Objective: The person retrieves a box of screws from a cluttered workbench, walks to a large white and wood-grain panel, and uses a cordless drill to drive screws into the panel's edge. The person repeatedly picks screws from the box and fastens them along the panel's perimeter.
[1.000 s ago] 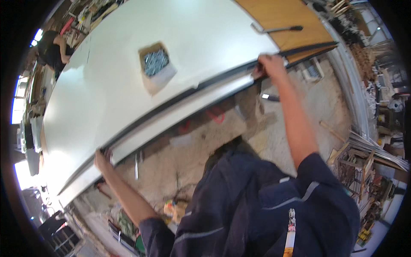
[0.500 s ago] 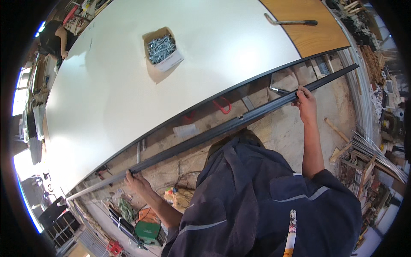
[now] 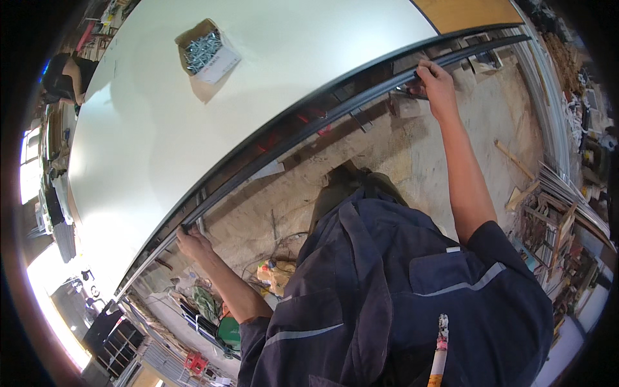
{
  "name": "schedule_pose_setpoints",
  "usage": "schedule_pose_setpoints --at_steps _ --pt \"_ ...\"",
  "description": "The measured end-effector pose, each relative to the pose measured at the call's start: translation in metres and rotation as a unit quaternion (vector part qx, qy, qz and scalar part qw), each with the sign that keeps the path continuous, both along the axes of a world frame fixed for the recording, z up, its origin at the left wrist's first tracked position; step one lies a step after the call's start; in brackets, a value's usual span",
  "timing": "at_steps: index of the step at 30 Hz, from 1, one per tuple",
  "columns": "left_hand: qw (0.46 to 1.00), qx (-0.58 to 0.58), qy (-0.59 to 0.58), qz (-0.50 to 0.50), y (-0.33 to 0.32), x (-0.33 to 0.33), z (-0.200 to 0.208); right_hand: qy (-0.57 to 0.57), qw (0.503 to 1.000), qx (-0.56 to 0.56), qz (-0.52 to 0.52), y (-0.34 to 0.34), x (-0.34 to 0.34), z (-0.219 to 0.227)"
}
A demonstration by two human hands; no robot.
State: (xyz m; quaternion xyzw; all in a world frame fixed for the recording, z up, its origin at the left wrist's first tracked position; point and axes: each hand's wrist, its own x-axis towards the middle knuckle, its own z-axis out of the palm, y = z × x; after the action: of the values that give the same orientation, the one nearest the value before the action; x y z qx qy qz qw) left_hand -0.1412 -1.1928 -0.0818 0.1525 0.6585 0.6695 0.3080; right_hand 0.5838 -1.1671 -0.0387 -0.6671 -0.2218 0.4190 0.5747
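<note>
A long, dark profile strip (image 3: 309,134) runs slantwise along the near edge of a large white panel (image 3: 277,58), with a narrow gap between them. My left hand (image 3: 193,243) grips it toward its lower-left end, fingers closed around it. Farther up, near the right end, my right hand (image 3: 436,84) is closed on the same strip, its thumb and fingers pinching it. On the panel stands an open cardboard box (image 3: 219,61) full of metal screws.
Wood-coloured board (image 3: 467,14) adjoins the panel at the far right. A person (image 3: 68,77) is at the far left. Bundled metal lengths (image 3: 545,109) line the right side. Below lie a green case (image 3: 229,332) and a stick (image 3: 514,159). A cigarette (image 3: 438,358) shows at the bottom.
Both hands have moved the strip away from my body, up against the panel's near edge, narrowing the gap. The view has shifted, so the box appears farther left and higher.
</note>
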Motion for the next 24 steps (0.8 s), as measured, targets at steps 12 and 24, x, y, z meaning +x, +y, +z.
schedule_pose_setpoints --at_steps 12,24 --pt "0.998 -0.009 -0.013 -0.058 -0.010 -0.044 -0.003 -0.120 0.991 0.044 0.030 -0.001 0.002 -0.004" --pt "0.995 0.017 -0.031 -0.098 0.072 -0.069 -0.015 -0.111 0.989 0.092 0.005 0.042 -0.004 -0.036"
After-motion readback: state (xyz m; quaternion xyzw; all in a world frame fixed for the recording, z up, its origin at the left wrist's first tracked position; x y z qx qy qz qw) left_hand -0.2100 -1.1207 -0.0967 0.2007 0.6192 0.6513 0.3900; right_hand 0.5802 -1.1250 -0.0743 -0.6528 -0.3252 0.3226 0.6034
